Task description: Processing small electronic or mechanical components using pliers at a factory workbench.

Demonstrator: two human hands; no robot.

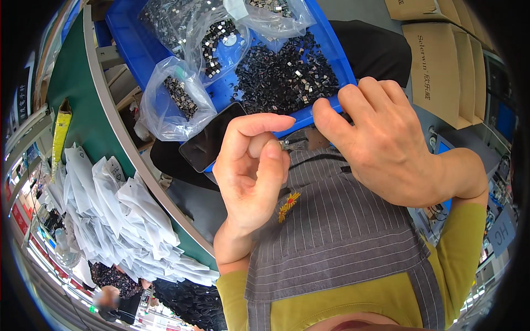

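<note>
My left hand is closed, thumb and fingers bent together around a small metal-ended piece. Its exact kind is too small to tell. To the right, my right hand is curled with its knuckles up, over the near right edge of a blue tray. Whatever its fingertips grip is hidden behind the hand. In the tray lies a heap of small black parts, mixed with shiny metal ones. A clear plastic bag with small metal pieces leans at the tray's near left corner.
A dark phone lies beside the tray, close to my left hand. On the left, the green bench carries a pile of white packets and a yellow strip-like tool. Cardboard boxes stand at the far right.
</note>
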